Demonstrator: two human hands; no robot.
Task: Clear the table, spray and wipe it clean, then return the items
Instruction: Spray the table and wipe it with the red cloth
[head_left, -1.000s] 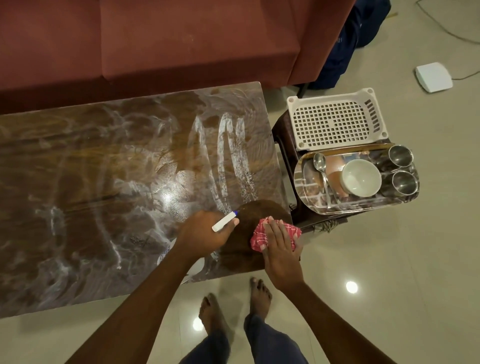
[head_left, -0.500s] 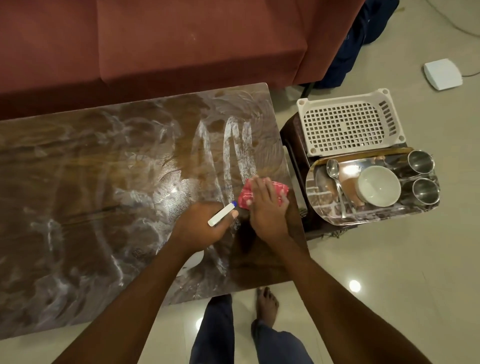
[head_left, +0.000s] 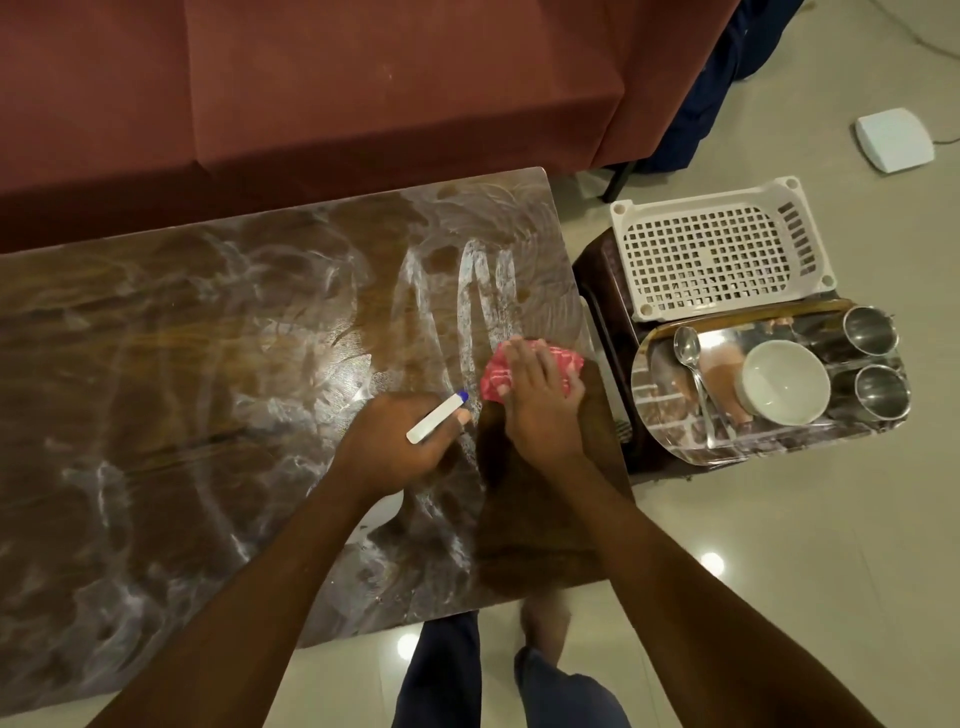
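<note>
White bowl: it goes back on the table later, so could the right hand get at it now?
Probably yes. The right hand presses the red cloth at the table edge; the white bowl sits uncovered on the steel tray just beyond, nothing between them.

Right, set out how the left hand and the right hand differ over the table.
The left hand grips the spray bottle, fingers curled round it; the right hand presses flat on the red cloth. The left hand is over a smeared patch of the table; the right hand is by the table's right edge, at the far end of a darker wiped strip. Both are low over the table's right end, close together.
</note>
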